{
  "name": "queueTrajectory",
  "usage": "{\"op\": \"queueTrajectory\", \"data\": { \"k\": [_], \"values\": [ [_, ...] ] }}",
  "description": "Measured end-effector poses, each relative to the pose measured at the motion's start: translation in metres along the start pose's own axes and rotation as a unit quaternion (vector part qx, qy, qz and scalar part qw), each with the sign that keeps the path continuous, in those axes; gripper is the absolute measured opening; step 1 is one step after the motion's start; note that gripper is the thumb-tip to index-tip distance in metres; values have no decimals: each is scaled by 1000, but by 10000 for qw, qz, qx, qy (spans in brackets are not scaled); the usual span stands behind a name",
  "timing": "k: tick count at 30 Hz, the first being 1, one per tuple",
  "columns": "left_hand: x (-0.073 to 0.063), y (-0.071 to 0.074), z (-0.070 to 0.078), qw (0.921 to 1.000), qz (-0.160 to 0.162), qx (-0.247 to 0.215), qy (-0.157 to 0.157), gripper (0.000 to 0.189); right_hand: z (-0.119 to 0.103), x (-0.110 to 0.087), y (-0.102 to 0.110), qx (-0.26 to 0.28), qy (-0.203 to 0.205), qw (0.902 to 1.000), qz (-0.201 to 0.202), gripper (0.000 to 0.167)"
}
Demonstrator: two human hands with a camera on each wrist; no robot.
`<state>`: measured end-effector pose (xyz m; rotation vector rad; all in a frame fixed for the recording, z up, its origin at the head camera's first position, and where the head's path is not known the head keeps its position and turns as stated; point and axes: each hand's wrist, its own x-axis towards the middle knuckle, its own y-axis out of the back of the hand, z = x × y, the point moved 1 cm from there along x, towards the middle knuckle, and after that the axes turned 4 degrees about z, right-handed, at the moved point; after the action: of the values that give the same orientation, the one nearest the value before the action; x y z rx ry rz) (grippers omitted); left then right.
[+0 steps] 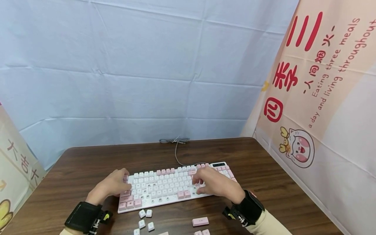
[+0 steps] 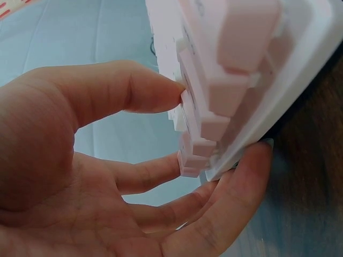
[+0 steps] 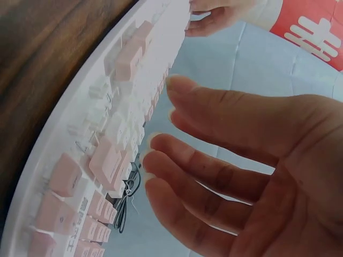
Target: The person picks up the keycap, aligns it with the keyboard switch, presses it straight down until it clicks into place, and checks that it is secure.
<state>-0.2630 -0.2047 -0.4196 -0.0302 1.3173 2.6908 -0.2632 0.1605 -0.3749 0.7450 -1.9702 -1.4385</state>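
Observation:
A white and pink keyboard (image 1: 164,186) lies at a slant on the table, with bare switches showing among its keycaps, mostly in the lower rows. My left hand (image 1: 114,183) holds its left end. In the left wrist view the thumb (image 2: 153,95) rests on the pink keycaps (image 2: 206,120), and the other fingers are at the keyboard's outer edge. Over the right part of the keyboard hovers my right hand (image 1: 216,183), thumb and fingers apart and loosely bent. Nothing shows between its fingertips in the right wrist view.
Several loose white keycaps (image 1: 142,213) lie in front of the keyboard. A long pink keycap (image 1: 200,221) is farther right, with small pink ones (image 1: 206,232) below it. The tied grey cable (image 1: 176,140) lies at the table's back edge. Cloth (image 1: 141,71) hangs behind.

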Motion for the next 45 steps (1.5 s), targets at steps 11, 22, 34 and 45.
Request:
{"op": "queueTrajectory", "data": {
  "k": [11, 22, 34, 45],
  "values": [
    [-1, -1, -2, 10000, 34, -48, 15, 56, -14, -10, -1, 140, 45, 9995, -268, 26],
    [-1, -1, 0, 9999, 32, -129, 34, 57, -17, -22, -3, 94, 321, 9990, -284, 23],
    [-2, 0, 1, 9999, 60, -87, 81, 55, -25, -28, -5, 105, 216, 9980, -583, 22],
    [-2, 0, 2, 9999, 52, -72, 79, 55, -27, -32, -13, 139, 346, 9951, -911, 20]
  ]
}}
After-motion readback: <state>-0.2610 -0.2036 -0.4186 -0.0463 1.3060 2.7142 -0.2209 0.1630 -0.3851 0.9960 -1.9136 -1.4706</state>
